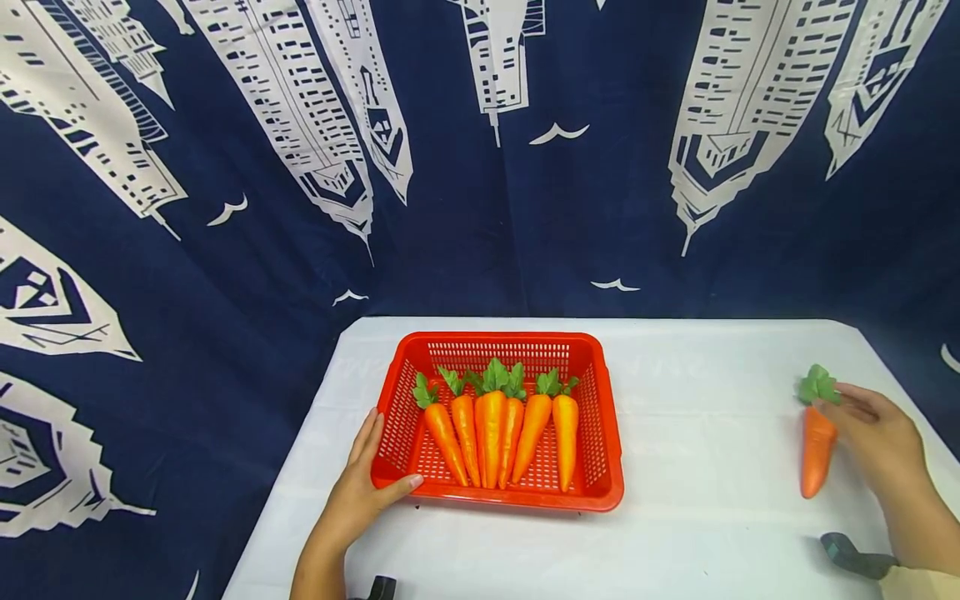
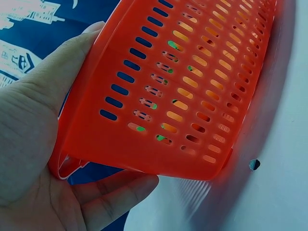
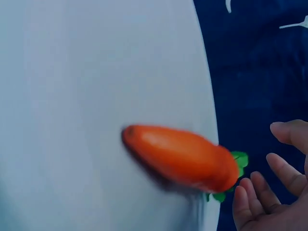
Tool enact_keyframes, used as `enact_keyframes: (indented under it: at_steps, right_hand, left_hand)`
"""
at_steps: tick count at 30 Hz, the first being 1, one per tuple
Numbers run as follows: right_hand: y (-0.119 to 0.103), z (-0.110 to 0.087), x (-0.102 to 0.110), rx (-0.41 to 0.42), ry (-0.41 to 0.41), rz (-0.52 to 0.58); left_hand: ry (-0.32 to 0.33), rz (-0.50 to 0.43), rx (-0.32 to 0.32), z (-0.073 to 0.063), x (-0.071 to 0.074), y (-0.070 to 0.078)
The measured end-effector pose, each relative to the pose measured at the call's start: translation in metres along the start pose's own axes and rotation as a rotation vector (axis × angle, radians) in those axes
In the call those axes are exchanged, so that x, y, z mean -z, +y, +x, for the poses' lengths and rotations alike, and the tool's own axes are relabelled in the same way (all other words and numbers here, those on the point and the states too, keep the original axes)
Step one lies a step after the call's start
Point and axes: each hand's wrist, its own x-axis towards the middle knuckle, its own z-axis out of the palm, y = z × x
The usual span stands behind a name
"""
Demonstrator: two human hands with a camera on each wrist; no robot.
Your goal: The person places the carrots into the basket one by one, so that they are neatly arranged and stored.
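A red plastic basket (image 1: 517,497) with slotted walls holds several orange carrots (image 1: 492,437) with green leafy tops, lying side by side. At its near left corner my left hand (image 1: 358,492) grips the rim; the left wrist view has the thumb on one side of the basket wall (image 2: 91,144) and fingers on the other. Far to the right, a single carrot (image 1: 817,450) lies on the white table, its tip toward me. Beside its leaves is my right hand (image 1: 877,425). In the right wrist view those fingers are spread near the carrot's (image 3: 183,156) leafy end, with nothing held.
The white table (image 1: 705,433) extends between the basket and the lone carrot. A dark blue cloth (image 1: 465,242) printed with white buildings and birds hangs behind and at the sides. Dark wrist-camera parts (image 1: 855,557) show near the right wrist.
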Motion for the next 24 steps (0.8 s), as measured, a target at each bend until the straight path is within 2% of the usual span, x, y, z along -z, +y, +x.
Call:
enact_keyframes:
  at_steps: [6,14,24]
  right_hand:
    - [0.008,0.003,-0.001,0.004,-0.04,-0.007]
    - [0.015,0.01,-0.006,-0.087,-0.103,-0.036]
    - [0.014,0.01,-0.009,-0.098,-0.103,-0.08]
  left_hand:
    - [0.0,-0.003,-0.002,-0.001,0.0,0.0]
    - [-0.005,-0.011,0.004,0.0,0.0,0.0]
    - [-0.008,0.013,-0.002,-0.001,0.001,-0.001]
